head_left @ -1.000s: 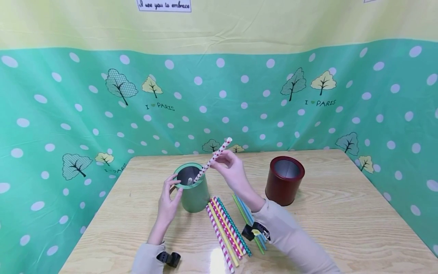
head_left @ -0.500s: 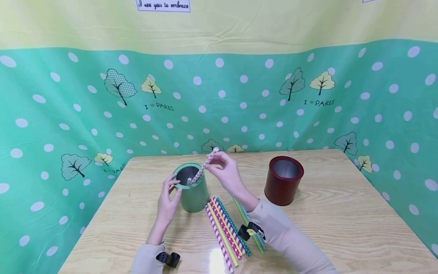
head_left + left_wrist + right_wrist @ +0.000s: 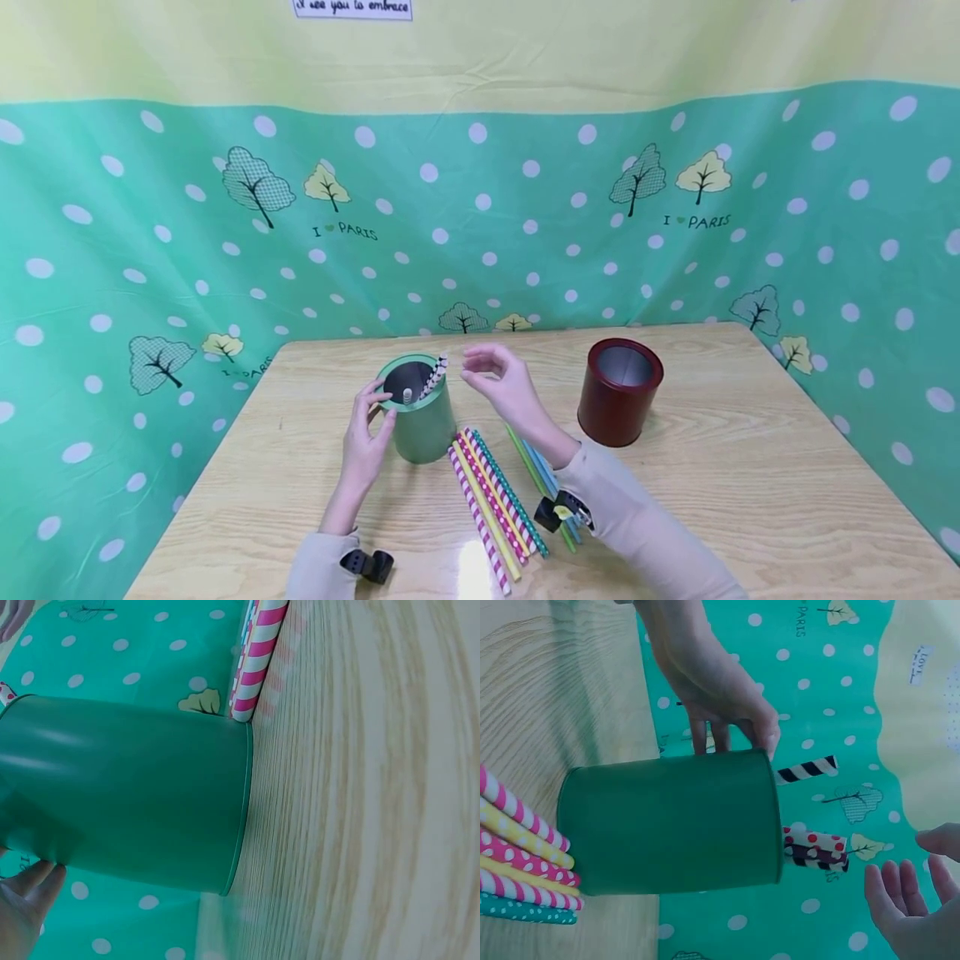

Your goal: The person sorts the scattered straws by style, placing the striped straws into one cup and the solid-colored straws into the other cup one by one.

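My left hand [image 3: 366, 446] holds the green can [image 3: 424, 433] at its left side, fingers by the rim. Paper straws stick out of this upright can: a black-and-white striped one [image 3: 807, 770] and, in a close cluster, a red-dotted white one [image 3: 826, 839] beside dark and striped ends. My right hand [image 3: 510, 387] is just right of the can's mouth, apart from the straws, with relaxed fingers and nothing in them. How deep the straws reach is hidden by the can wall.
Pink-striped, yellow, pink-dotted and teal-dotted straws [image 3: 487, 500] lie in a row on the wooden table [image 3: 750, 467], in front of the green can. Green and blue straws [image 3: 536, 467] lie partly under my right forearm. A dark red can [image 3: 618, 408] stands to the right.
The red-dotted straw has gone down into the green can, and my right hand has let go of it and drawn slightly right. My left hand stays at the can.
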`<state>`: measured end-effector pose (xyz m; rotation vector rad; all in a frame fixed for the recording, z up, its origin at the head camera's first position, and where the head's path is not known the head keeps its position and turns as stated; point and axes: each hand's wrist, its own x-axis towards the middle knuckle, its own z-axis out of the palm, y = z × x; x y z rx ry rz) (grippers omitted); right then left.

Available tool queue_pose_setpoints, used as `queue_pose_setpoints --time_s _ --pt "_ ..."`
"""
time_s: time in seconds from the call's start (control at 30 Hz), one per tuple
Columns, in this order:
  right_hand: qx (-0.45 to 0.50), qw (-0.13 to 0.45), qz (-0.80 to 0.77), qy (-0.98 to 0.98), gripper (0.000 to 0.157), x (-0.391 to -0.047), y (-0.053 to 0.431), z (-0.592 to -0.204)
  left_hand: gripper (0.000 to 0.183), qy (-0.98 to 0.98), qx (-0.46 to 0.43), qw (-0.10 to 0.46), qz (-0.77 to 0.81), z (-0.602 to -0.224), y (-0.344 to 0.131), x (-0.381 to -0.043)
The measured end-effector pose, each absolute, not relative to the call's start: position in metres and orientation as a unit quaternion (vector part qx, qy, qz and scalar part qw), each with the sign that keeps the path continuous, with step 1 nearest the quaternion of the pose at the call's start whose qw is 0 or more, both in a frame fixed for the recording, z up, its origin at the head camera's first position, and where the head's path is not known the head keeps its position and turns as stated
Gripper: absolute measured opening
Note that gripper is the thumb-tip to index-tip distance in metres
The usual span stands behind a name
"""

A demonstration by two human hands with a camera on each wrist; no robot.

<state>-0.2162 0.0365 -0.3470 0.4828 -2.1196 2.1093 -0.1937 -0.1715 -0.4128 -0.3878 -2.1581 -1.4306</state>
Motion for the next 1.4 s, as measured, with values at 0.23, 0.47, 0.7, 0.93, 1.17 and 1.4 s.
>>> queue_pose_setpoints --time_s 0.23,0.47,0.7,0.93,1.17,1.4 --pt "0.139 0.020 0.660 -0.738 0.026 -0.215 0.046 -0.361 0.024 -0.792 -0.149 0.263 -0.531 -0.412 -0.172 -0.195" --pt "0.141 -0.021 0.647 -0.749 0.025 -0.214 0.054 -0.377 0.024 -0.790 -0.154 0.268 -0.530 -0.411 -0.171 -0.195" --pt "0.154 -0.034 0.623 -0.766 0.024 -0.213 0.059 -0.391 0.023 -0.792 -0.152 0.266 -0.527 -0.411 -0.170 -0.195" --pt "0.158 -0.055 0.601 -0.781 0.023 -0.210 0.061 -0.402 0.024 -0.794 -0.146 0.263 -0.529 -0.411 -0.171 -0.194" --pt "0.170 -0.063 0.577 -0.796 0.023 -0.209 0.064 -0.414 0.023 -0.796 -0.142 0.260 -0.528 -0.411 -0.171 -0.194" --pt "0.186 -0.086 0.552 -0.808 0.022 -0.210 0.067 -0.427 0.023 -0.796 -0.140 0.259 -0.528 -0.411 -0.171 -0.193"
